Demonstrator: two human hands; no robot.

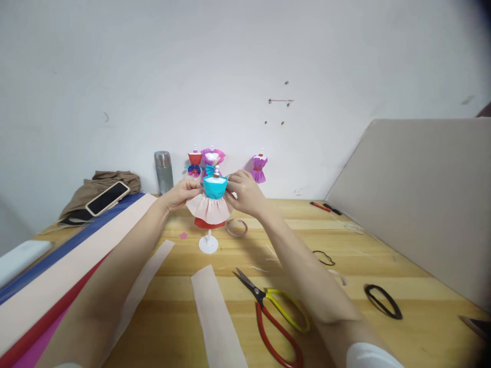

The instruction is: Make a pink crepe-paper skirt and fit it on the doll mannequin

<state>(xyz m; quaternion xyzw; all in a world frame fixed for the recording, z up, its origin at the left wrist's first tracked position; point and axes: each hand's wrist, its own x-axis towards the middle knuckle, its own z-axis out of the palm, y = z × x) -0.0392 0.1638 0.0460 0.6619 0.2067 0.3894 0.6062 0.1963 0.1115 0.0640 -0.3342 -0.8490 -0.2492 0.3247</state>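
Observation:
A small white dress form (208, 244) stands upright on the wooden table, wearing a turquoise bodice (215, 188), a pleated pale pink skirt (210, 207) and a red layer (209, 224) below. My left hand (184, 194) pinches the pink skirt's upper edge at the left of the waist. At the right side of the waist, the fingers of my right hand (245, 191) are closed on the skirt's edge, partly hidden by the bodice. Open-bladed scissors (261, 296) with red and yellow handles lie in front, beside a pale pink strip (217, 317).
Other dressed forms (259, 168) stand along the wall near a metal flask (163, 171). Fabric rolls (76, 255), a phone (108, 199) and brown cloth (88, 191) lie left. Tape rings (382, 301) lie right, before a grey panel (418, 204).

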